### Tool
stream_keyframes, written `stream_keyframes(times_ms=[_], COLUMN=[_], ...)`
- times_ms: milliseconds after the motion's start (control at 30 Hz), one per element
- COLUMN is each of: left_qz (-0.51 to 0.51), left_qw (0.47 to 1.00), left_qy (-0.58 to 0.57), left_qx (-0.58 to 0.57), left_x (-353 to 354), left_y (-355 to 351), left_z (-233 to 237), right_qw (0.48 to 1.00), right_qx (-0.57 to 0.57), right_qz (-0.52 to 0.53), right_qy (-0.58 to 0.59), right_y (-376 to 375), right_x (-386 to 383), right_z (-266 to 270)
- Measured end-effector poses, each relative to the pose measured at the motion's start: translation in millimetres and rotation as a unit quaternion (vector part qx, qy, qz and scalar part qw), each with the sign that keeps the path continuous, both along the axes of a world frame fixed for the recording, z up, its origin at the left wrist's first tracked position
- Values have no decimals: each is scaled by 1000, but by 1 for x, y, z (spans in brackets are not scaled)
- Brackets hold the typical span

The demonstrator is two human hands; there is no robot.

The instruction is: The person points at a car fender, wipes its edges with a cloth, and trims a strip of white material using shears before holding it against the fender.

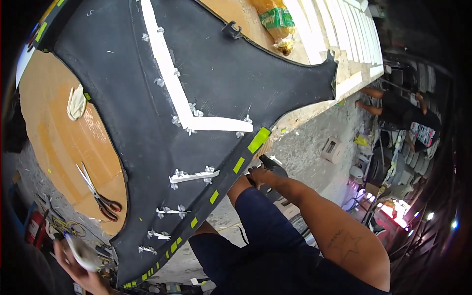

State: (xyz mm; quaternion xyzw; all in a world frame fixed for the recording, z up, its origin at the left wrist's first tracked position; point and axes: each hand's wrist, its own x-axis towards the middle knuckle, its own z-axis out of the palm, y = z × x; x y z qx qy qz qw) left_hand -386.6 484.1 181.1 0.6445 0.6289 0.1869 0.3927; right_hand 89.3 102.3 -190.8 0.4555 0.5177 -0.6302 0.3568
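A large black panel (211,64) with curved cutouts fills the middle. A bent white strip (169,73) and shorter white strips (194,176) lie on it, with grey, shiny blobs along their sides. Yellow-green tape pieces (259,140) line its near edge. At lower left, my left hand (73,263) is closed round a whitish rounded thing (83,253), blurred and beside the panel's corner. My right hand (256,176) is by the near edge above my knee, fingers curled at a black thing (273,166) whose kind I cannot make out.
Scissors (98,191) and a white cloth (76,102) lie on brown cardboard (54,142) inside the cutout. Behind the panel are a bag with a green label (277,22) and white strips (339,24). A beige stool (333,149) stands on the floor; another person (413,118) is at the right.
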Motion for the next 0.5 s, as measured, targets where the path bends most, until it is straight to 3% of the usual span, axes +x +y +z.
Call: stream_keyframes(times_ms=[33, 100, 133, 167, 233, 267, 300, 367, 433, 500], left_qz=[22, 4, 270, 510, 509, 475, 179, 240, 290, 205], left_qw=[1000, 1000, 952, 813, 784, 810, 977, 956, 924, 926], left_qy=[9, -12, -130, -238, -315, -327, -82, -9, -197, -120], left_qx=[-16, 22, -65, -147, -163, -109, 83, 166, 149, 293], left_x=[-4, 61, 72, 74, 66, 68, 69, 38, 26, 0], left_y=[-23, -55, -75, -93, -117, -126, -134, -146, -158, -169], left_z=[10, 27, 28, 22, 4, -3, -20, -35, -27, -30], right_qw=[1000, 999, 996, 992, 985, 979, 985, 993, 995, 966], right_qx=[-6, 16, 35, 56, 132, 170, 136, 91, 78, 206], right_qz=[-13, -51, -73, -95, -79, -67, -76, -60, -12, 41], right_qy=[-8, 9, 35, 62, 83, 91, 71, 54, 64, 148], right_y=[-3, 5, -6, -15, -33, -37, -23, 11, 37, 13], right_x=[7, 22, 33, 39, 36, 41, 43, 32, 25, 42], right_z=[-8, -11, -24, -40, -66, -74, -65, -29, -8, -26])
